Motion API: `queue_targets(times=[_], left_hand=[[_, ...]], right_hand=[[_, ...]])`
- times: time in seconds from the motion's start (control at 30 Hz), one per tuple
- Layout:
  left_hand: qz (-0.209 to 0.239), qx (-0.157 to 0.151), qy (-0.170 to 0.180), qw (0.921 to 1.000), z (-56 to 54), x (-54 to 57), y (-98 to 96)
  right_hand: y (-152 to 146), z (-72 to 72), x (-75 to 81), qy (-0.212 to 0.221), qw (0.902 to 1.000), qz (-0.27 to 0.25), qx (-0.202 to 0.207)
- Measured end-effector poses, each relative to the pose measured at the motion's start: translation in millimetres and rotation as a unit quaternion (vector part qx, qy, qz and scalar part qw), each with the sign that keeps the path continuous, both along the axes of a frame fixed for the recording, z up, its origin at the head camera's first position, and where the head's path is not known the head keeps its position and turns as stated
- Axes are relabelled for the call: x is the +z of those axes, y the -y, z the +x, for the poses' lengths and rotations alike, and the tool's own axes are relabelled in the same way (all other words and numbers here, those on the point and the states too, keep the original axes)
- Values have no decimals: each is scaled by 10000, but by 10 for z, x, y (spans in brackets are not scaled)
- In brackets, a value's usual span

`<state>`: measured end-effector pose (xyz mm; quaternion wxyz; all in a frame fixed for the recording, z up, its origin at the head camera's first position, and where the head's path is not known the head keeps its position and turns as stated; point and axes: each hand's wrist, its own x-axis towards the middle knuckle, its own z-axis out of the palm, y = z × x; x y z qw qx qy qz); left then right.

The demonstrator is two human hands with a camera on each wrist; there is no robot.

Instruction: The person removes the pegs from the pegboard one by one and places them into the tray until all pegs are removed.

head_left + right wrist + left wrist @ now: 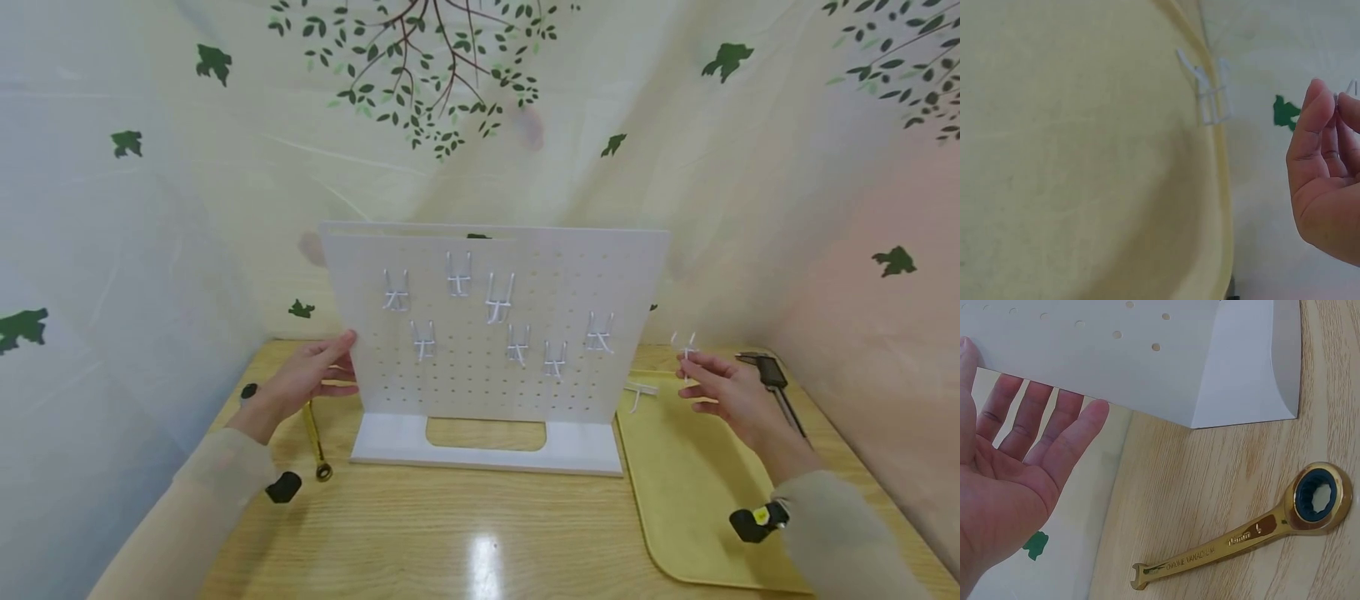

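Note:
A white pegboard stands upright on a white base in the head view, with several white wire hooks hung across its face. My left hand grips its left edge, thumb on the front and fingers behind, as the left wrist view confirms. To the right of the board, over the tray's far end, my right hand pinches a white wire hook between thumb and fingertips, prongs up. Another white hook lies on the tray's rim in the right wrist view.
A yellow tray lies right of the pegboard. Beyond it, near the table's right edge, is a caliper. A gold ratcheting wrench rests on the wooden table left of the base. Behind everything hangs a leaf-patterned cloth.

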<state>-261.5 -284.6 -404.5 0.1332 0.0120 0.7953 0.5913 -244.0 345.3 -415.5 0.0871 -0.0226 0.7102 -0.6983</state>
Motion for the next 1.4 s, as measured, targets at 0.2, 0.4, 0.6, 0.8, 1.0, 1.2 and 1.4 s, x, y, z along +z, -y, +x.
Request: queue_targets(times=[0.2, 0.4, 0.6, 0.8, 1.0, 1.2, 1.4], left_hand=[[56, -4, -42, 10000, -22, 11, 5], [41, 20, -31, 10000, -8, 0, 1], [46, 37, -10, 10000, -10, -9, 6], [89, 40, 61, 9999, -17, -7, 9], [-23, 58, 72, 10000, -30, 2, 20], [18, 46, 112, 9999, -42, 13, 13], [41, 49, 144, 9999, -51, 14, 14]], right_hand=[[-81, -62, -164, 261, 9991, 325, -89], [-150, -104, -360, 622, 9959, 636, -185], [-182, -135, -448, 885, 9936, 623, -308], [-204, -148, -488, 1062, 9910, 742, -323], [-179, -150, -508, 1180, 9881, 956, -230], [-175, -120, -501, 1222, 9874, 975, -249], [-161, -93, -498, 1180, 9858, 1169, -229]])
